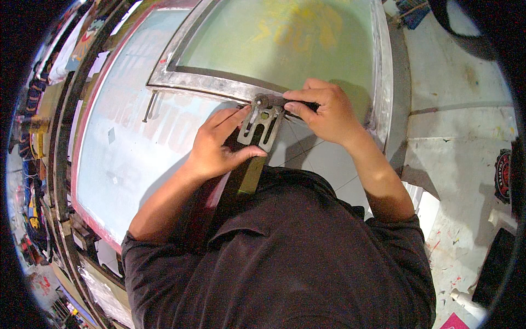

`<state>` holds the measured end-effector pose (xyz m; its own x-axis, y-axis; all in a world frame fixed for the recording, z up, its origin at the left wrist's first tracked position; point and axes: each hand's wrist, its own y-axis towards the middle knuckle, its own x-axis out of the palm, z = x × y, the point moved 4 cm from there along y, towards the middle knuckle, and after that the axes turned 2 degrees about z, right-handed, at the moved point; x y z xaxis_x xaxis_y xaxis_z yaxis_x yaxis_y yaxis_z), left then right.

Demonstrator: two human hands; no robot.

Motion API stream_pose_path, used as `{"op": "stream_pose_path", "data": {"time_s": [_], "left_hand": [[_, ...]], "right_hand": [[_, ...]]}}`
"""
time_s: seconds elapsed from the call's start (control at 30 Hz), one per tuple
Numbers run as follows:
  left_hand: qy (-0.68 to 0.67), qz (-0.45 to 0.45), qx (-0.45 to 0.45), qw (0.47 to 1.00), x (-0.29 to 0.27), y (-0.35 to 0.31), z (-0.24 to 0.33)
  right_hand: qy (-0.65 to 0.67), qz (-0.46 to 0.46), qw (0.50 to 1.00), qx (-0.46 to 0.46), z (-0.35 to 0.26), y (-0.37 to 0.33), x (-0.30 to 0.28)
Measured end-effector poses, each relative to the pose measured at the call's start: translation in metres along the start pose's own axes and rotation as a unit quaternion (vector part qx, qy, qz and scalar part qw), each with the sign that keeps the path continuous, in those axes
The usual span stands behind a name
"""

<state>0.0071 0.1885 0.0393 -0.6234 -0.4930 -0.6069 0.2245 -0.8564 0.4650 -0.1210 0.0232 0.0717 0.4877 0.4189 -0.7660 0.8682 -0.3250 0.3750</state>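
Observation:
A slotted metal bracket (267, 125) sits at the end of a bar, against the near edge of a metal-framed printing screen (211, 83). My left hand (216, 140) steadies the bracket from the left, fingers along its upper side and thumb across its lower end. Between the thumb and fingers of my right hand (331, 109) is the dark handle of a wrench-like tool (279, 102). The round head of that tool rests at the bracket's upper left corner, by a bolt. My right palm hides the handle's far end. Yellow marks show on the screen's green mesh.
A second, pale blue screen (118, 148) with a reddish rim lies to the left, partly under the first. A long bolt (149, 107) hangs off the frame's near left corner. Dark rails (63, 164) run along the far left. At right is a paint-spotted pale surface (457, 164).

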Motion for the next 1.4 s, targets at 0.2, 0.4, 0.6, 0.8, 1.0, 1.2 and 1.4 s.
{"op": "stream_pose_path", "data": {"time_s": [0.2, 0.4, 0.6, 0.8, 1.0, 1.2, 1.4], "left_hand": [[-0.013, -0.008, -0.011, 1.0, -0.002, 0.003, 0.002], [-0.003, -0.006, 0.002, 1.0, 0.0, 0.001, 0.0], [-0.008, -0.016, -0.004, 1.0, 0.0, 0.001, 0.0], [-0.005, -0.003, 0.005, 1.0, -0.002, 0.002, 0.003], [-0.02, -0.005, -0.006, 1.0, -0.002, 0.003, 0.003], [-0.018, -0.007, -0.009, 1.0, -0.002, 0.003, 0.004], [-0.013, -0.031, -0.042, 0.999, -0.001, 0.001, 0.006]], "right_hand": [[0.016, -0.021, 0.999, -0.03, 0.011, 0.016, -0.013], [0.004, 0.041, 0.998, 0.048, 0.004, -0.011, -0.031], [0.0, 0.01, 0.993, 0.117, -0.008, -0.04, -0.033], [-0.012, 0.009, 0.996, 0.089, -0.008, -0.033, -0.028], [-0.051, 0.017, 0.996, 0.069, -0.01, -0.033, -0.022], [-0.125, 0.038, 0.99, 0.055, -0.021, -0.036, -0.019], [-0.141, 0.057, 0.986, 0.063, -0.028, -0.041, -0.014]]}}
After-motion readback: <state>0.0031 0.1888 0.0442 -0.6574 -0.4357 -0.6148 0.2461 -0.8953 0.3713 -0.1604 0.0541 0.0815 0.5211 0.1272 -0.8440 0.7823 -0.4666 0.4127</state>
